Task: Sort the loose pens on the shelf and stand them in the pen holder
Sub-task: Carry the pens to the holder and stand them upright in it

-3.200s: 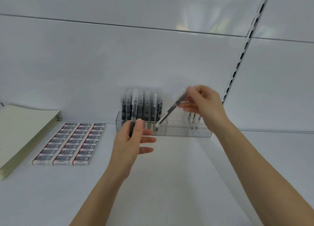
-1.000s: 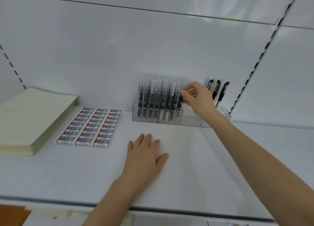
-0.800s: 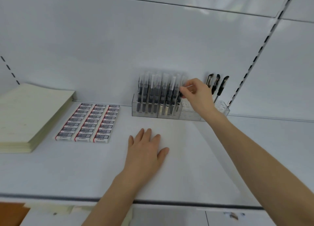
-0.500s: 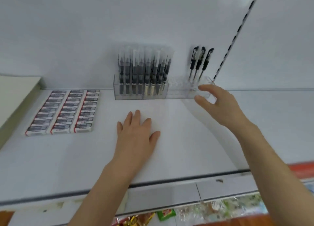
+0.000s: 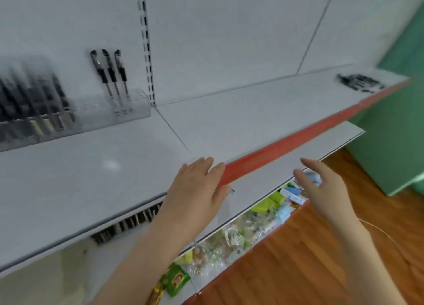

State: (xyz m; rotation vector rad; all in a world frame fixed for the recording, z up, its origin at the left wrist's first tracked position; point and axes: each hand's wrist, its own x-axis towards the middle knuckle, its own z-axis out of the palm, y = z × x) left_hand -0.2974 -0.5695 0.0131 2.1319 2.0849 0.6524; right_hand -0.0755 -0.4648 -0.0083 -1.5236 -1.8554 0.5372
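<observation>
The clear pen holder point(image 5: 135, 108) stands at the back left of the white shelf point(image 5: 229, 112). Several black pens point(image 5: 32, 98) fill its left part, and three black pens point(image 5: 110, 70) stand near its right end. A pile of loose black pens point(image 5: 360, 82) lies far right on the shelf. My left hand point(image 5: 195, 187) hangs flat with straight fingers over the shelf's front edge, holding nothing. My right hand point(image 5: 321, 187) hovers in front of the shelf, fingers relaxed and empty.
A red strip point(image 5: 298, 135) runs along the shelf's front edge on the right. Packaged snacks point(image 5: 241, 233) lie on a lower shelf below. A wooden floor point(image 5: 321, 259) and a green wall point(image 5: 394, 121) are on the right.
The view has swung right and down. Both hands have drawn back from the holder to the shelf's front edge. The loose pens at the far right have come into sight.
</observation>
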